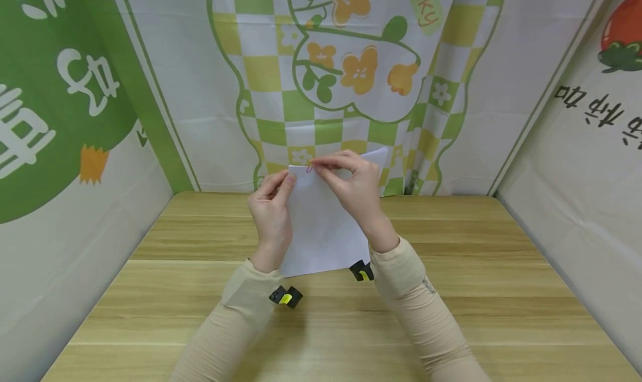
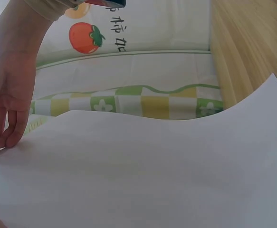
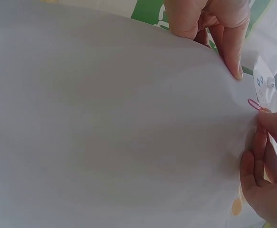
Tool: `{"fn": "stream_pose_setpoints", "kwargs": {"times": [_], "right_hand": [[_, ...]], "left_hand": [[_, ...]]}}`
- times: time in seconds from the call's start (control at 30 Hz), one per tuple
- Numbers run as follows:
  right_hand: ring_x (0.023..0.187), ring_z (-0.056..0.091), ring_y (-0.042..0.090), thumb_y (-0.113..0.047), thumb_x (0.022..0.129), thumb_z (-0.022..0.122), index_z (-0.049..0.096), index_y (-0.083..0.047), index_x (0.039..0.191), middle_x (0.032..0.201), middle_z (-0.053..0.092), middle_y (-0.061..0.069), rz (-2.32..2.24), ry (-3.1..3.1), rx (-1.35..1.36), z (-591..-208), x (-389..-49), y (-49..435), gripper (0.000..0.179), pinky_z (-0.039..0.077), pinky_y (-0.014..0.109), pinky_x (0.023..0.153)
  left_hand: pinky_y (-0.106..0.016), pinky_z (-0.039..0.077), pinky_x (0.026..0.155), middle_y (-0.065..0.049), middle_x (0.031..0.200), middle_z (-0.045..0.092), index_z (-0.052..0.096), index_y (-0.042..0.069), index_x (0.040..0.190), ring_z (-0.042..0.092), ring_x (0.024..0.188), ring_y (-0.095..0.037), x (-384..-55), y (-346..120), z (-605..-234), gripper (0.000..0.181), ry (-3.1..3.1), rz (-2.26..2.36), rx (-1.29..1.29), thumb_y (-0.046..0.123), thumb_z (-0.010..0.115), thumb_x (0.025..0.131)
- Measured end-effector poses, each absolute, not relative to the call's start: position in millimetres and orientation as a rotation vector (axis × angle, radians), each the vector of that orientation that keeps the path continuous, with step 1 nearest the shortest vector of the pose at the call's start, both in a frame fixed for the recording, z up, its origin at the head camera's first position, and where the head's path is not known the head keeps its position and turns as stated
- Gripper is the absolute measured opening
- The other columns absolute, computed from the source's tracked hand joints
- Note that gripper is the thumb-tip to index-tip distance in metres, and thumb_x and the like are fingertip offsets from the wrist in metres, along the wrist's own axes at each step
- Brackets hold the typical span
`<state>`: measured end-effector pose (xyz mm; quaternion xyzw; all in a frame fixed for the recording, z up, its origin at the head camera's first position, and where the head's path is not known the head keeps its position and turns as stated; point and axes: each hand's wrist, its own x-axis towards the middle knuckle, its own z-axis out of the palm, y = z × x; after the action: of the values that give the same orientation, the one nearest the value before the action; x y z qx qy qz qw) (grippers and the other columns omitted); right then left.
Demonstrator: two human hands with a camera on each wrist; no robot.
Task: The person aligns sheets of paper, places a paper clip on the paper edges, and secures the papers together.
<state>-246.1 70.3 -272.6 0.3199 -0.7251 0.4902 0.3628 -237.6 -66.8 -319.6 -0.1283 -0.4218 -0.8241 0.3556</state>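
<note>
White paper (image 1: pixel 326 226) is held up above the table, its top edge away from me. My left hand (image 1: pixel 273 209) pinches its left edge near the top corner, thumb on the near face. At the top edge my right hand (image 1: pixel 353 184) pinches a pink paper clip (image 1: pixel 309 169) between thumb and fingertips. In the right wrist view a loop of the paper clip (image 3: pixel 253 104) lies over the paper's face, and the rest is hidden by the fingertips. Whether the paper is one sheet or more, I cannot tell.
Below the paper lies a wood-grain table (image 1: pixel 321 337). A printed cloth with green and yellow checks (image 1: pixel 301 109) hangs behind it, and more printed cloths stand at the left and right. Black pieces with yellow marks (image 1: pixel 286 297) sit at both wrists.
</note>
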Motion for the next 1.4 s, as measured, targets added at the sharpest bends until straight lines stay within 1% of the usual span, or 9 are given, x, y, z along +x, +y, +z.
{"fn": "stream_pose_setpoints", "kwargs": {"times": [0.17, 0.3, 0.43, 0.53, 0.63, 0.87, 1.0, 1.3, 1.4], "right_hand": [[0.074, 0.065, 0.015, -0.01, 0.08, 0.076, 0.077, -0.007, 0.087, 0.083, 0.073, 0.006, 1.263, -1.859, 0.823, -272, -246, 69, 0.008, 0.053, 0.029, 0.068], [0.073, 0.065, 0.019, -0.006, 0.078, 0.076, 0.076, -0.003, 0.085, 0.082, 0.072, 0.01, 1.271, -1.848, 0.83, -269, -242, 68, 0.008, 0.053, 0.034, 0.067], [0.072, 0.065, 0.025, 0.0, 0.077, 0.075, 0.074, 0.003, 0.084, 0.08, 0.071, 0.016, 1.274, -1.847, 0.83, -259, -228, 65, 0.007, 0.053, 0.038, 0.066], [0.072, 0.065, 0.026, 0.002, 0.077, 0.074, 0.073, 0.005, 0.083, 0.08, 0.07, 0.018, 1.264, -1.859, 0.816, -253, -219, 64, 0.006, 0.053, 0.038, 0.067], [0.072, 0.065, 0.026, 0.002, 0.077, 0.074, 0.073, 0.005, 0.083, 0.079, 0.07, 0.017, 1.264, -1.855, 0.815, -254, -220, 63, 0.006, 0.053, 0.039, 0.067], [0.074, 0.064, 0.014, -0.013, 0.08, 0.076, 0.076, -0.007, 0.085, 0.081, 0.071, 0.006, 1.264, -1.85, 0.834, -274, -248, 67, 0.008, 0.052, 0.029, 0.068], [0.075, 0.064, 0.014, -0.014, 0.081, 0.075, 0.076, -0.007, 0.085, 0.082, 0.071, 0.006, 1.264, -1.858, 0.835, -274, -248, 67, 0.008, 0.053, 0.03, 0.069], [0.074, 0.064, 0.026, -0.001, 0.077, 0.076, 0.074, 0.003, 0.082, 0.08, 0.07, 0.016, 1.255, -1.856, 0.83, -266, -237, 64, 0.007, 0.052, 0.041, 0.068], [0.074, 0.064, 0.027, -0.001, 0.076, 0.076, 0.075, 0.003, 0.082, 0.08, 0.07, 0.016, 1.257, -1.861, 0.827, -267, -237, 64, 0.007, 0.052, 0.042, 0.068]], "left_hand": [[-0.016, 0.047, 0.068, 0.005, 0.079, 0.068, 0.076, 0.016, 0.078, 0.057, 0.079, -0.008, -238, -67, -320, 0.028, -1.098, -2.132, -0.332, -0.011, 0.067, 0.08], [-0.016, 0.046, 0.069, 0.004, 0.079, 0.068, 0.076, 0.015, 0.078, 0.057, 0.079, -0.008, -237, -67, -320, 0.028, -1.104, -2.132, -0.332, -0.011, 0.067, 0.08], [-0.016, 0.046, 0.068, 0.004, 0.078, 0.068, 0.075, 0.016, 0.078, 0.056, 0.078, -0.008, -237, -67, -319, 0.029, -1.119, -2.127, -0.325, -0.012, 0.066, 0.08], [-0.015, 0.045, 0.066, 0.005, 0.077, 0.068, 0.075, 0.017, 0.078, 0.055, 0.078, -0.007, -237, -67, -319, 0.03, -1.132, -2.123, -0.32, -0.012, 0.066, 0.08], [-0.015, 0.044, 0.066, 0.006, 0.077, 0.068, 0.075, 0.018, 0.077, 0.055, 0.077, -0.007, -238, -67, -320, 0.031, -1.132, -2.122, -0.323, -0.012, 0.066, 0.08], [-0.015, 0.044, 0.065, 0.005, 0.076, 0.067, 0.075, 0.017, 0.077, 0.056, 0.076, -0.007, -237, -66, -319, 0.032, -1.118, -2.122, -0.328, -0.013, 0.065, 0.08], [-0.015, 0.045, 0.066, 0.005, 0.076, 0.067, 0.075, 0.017, 0.077, 0.056, 0.076, -0.007, -237, -66, -320, 0.031, -1.113, -2.126, -0.325, -0.013, 0.065, 0.08], [-0.016, 0.046, 0.067, 0.005, 0.078, 0.068, 0.075, 0.017, 0.078, 0.057, 0.078, -0.008, -237, -66, -322, 0.031, -1.116, -2.133, -0.319, -0.013, 0.065, 0.08], [-0.016, 0.046, 0.068, 0.005, 0.078, 0.068, 0.075, 0.017, 0.078, 0.057, 0.078, -0.008, -238, -67, -322, 0.031, -1.114, -2.134, -0.321, -0.013, 0.066, 0.079]]}}
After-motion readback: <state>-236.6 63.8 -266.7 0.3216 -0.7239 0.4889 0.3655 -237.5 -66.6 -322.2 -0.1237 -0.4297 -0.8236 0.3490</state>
